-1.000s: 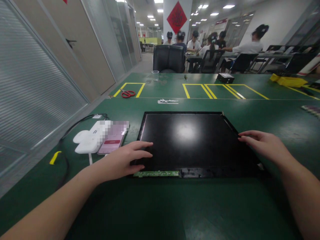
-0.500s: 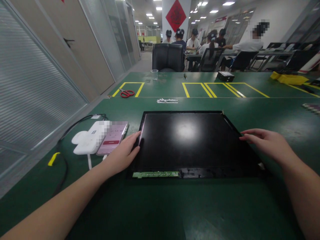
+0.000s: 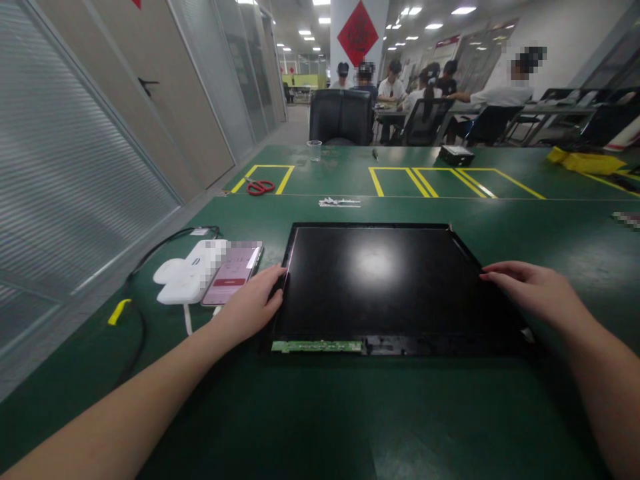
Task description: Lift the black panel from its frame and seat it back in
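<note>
A black LCD screen panel (image 3: 385, 287) lies face up on the green table (image 3: 320, 413), with a glare spot near its upper middle. Along its near edge on the left runs a narrow green circuit board (image 3: 317, 347). My left hand (image 3: 257, 297) grips the panel's left edge, thumb and fingers close together. At the opposite side, my right hand (image 3: 530, 287) pinches the right edge, its fingertips and thumb pressed at the frame. The undersides of both grips are hidden.
Beside my left forearm are a phone (image 3: 233, 273), a white charging device (image 3: 193, 270) and a black cable (image 3: 145, 333). Farther back lie red scissors (image 3: 261, 188), white scraps (image 3: 340, 202), a plastic cup (image 3: 315, 150), a black box (image 3: 456, 155) and yellow tape outlines. Several people sit beyond.
The whole view has shifted slightly, so everything appears a little farther right. My right hand has closed its thumb and fingers more tightly at the panel's edge; the left stays at its edge.
</note>
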### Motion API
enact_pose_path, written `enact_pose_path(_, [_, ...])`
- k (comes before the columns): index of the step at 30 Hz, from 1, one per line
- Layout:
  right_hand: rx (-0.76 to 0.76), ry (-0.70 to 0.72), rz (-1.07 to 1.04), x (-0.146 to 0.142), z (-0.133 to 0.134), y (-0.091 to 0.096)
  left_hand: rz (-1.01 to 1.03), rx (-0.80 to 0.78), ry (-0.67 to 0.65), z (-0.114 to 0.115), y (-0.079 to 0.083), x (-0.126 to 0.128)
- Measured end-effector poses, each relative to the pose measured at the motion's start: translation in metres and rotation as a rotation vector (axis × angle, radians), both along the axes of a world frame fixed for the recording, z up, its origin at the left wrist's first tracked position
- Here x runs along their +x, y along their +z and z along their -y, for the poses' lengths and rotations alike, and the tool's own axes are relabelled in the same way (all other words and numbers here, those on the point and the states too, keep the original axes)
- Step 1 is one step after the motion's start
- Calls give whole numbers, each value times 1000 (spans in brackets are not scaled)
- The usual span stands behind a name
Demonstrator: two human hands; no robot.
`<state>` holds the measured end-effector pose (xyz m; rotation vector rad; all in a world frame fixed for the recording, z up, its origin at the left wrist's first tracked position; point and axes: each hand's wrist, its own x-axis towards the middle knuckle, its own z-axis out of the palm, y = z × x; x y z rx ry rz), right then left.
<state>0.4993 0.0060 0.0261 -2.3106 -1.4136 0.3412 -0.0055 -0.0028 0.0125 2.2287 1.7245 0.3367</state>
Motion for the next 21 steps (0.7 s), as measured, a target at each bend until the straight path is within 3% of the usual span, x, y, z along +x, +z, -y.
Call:
enact_pose_path(8, [3, 1, 17, 3, -1, -5, -82, 5, -23, 0, 3, 2])
enact_pose_path(21, [18, -17, -6, 1, -2, -4, -5, 44, -102, -7, -10, -11])
